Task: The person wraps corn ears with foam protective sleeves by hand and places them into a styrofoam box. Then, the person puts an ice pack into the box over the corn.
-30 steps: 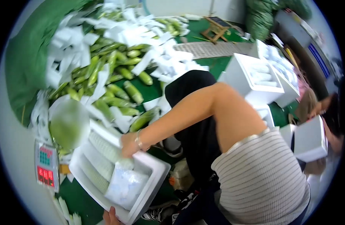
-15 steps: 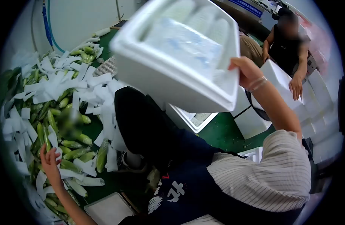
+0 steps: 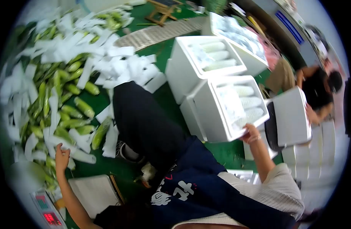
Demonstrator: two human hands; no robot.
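Green floor (image 3: 166, 50), pale wall (image 3: 101, 4); right grip (image 3: 252, 133) clasping foam box (image 3: 211, 114); left grip (image 3: 62, 157) loose near corn (image 3: 84, 107)

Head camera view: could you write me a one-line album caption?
Right hand on a packed white foam box, left hand beside a heap of green corn.

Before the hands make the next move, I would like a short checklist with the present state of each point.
1. Right hand gripping the foam box: ok, at its rim.
2. Both hands on the box: not ok, only the right.
3. Left hand free: ok, appears empty.
4. Netted pieces inside: ok, visible.
5. Box fully supported underneath: cannot tell, underside hidden.
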